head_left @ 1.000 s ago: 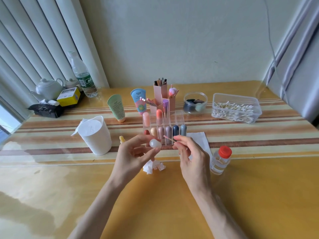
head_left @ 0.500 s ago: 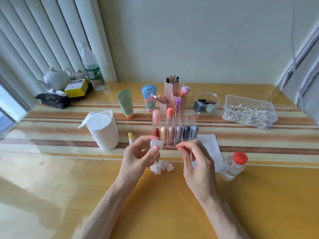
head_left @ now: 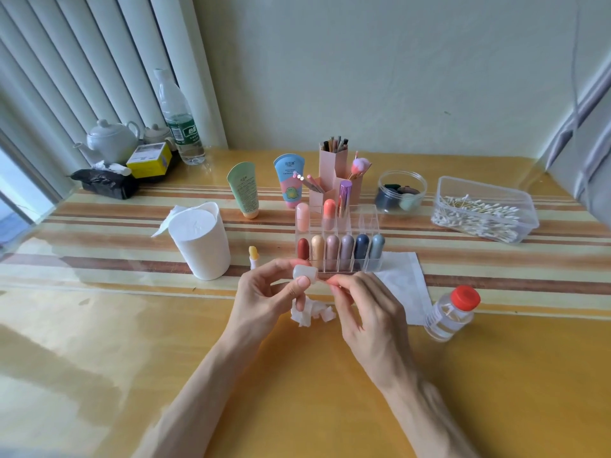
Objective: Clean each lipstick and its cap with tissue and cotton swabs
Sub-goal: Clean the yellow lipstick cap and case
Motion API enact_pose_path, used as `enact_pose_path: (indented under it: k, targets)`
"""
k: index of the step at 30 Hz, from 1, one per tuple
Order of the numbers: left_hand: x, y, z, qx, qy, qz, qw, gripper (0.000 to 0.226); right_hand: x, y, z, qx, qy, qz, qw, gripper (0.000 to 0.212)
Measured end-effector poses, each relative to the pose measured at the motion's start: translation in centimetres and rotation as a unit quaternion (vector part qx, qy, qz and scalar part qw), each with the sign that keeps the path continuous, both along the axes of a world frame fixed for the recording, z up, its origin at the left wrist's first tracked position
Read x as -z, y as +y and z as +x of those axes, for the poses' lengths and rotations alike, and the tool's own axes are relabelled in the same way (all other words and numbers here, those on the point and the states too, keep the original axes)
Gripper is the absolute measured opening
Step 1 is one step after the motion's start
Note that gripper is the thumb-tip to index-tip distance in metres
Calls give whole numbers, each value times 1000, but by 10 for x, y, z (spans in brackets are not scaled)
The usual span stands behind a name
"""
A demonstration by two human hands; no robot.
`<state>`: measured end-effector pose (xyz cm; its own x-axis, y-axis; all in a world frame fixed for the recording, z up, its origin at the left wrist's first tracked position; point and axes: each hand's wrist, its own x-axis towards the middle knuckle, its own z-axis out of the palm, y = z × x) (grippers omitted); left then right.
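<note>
My left hand (head_left: 264,297) pinches a small white lipstick cap (head_left: 305,272) between thumb and fingers, above the table's middle. My right hand (head_left: 362,307) pinches a thin cotton swab (head_left: 325,278) whose tip points into the cap's opening. An uncapped yellow lipstick (head_left: 253,256) stands on the table left of my hands. Behind them a clear organizer (head_left: 370,226) holds several capped lipsticks in two rows. A crumpled tissue (head_left: 312,314) lies under my hands, and a flat tissue (head_left: 405,285) lies to the right.
A white tissue tub (head_left: 201,242) stands at the left. A clear box of cotton swabs (head_left: 482,209) sits at the back right, a red-capped bottle (head_left: 451,314) near right. Two tubes, a pink brush holder (head_left: 334,173), a jar, a teapot and a water bottle line the back.
The cap has turned in my left hand, and the swab has come closer to it. The camera has tilted and shifted, so the whole table sits differently in view.
</note>
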<state>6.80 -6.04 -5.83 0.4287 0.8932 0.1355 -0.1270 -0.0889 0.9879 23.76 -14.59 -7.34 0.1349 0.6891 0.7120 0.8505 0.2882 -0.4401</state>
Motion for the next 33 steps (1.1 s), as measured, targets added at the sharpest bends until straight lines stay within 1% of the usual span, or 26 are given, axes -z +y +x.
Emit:
enact_pose_path:
  k: [6,8,9,11,13,16,18,20,24,30,33]
  targets:
    - [5,3,1,-6,7,10,1000,24,1,-1,-1,-14,-11,-23,1000,19]
    - [5,3,0,-4,13,10,1000,26,2,-1,-2,-12,-7,-25,1000,11]
    - [6,3,0,-4,14,9,1000,26,2,-1,-3,-8,-7,-25,1000,10]
    - [8,4,0,-3,16,5,1000,25,2,-1,-2,2,-10,-29,1000,24]
    - [10,5,1,1,33,9,999,26,1,-2,0,10,-5,-31,999,31]
    - [13,7,1,21,53,22,998,33,0,-4,2,19,4,-14,1000,28]
    - [13,7,0,30,57,26,998,29,-2,-4,1,25,10,-2,1000,20]
    - [12,7,0,36,51,27,998,26,-3,-4,0,31,20,8,999,14]
    - [10,5,0,46,24,17,999,27,-4,-4,-1,38,48,-4,998,16]
    - [10,6,-1,27,4,5,1000,30,-1,-3,-3,30,38,-16,999,24]
    - [9,6,-1,6,-8,-11,1000,31,2,-2,-5,10,29,-27,999,33]
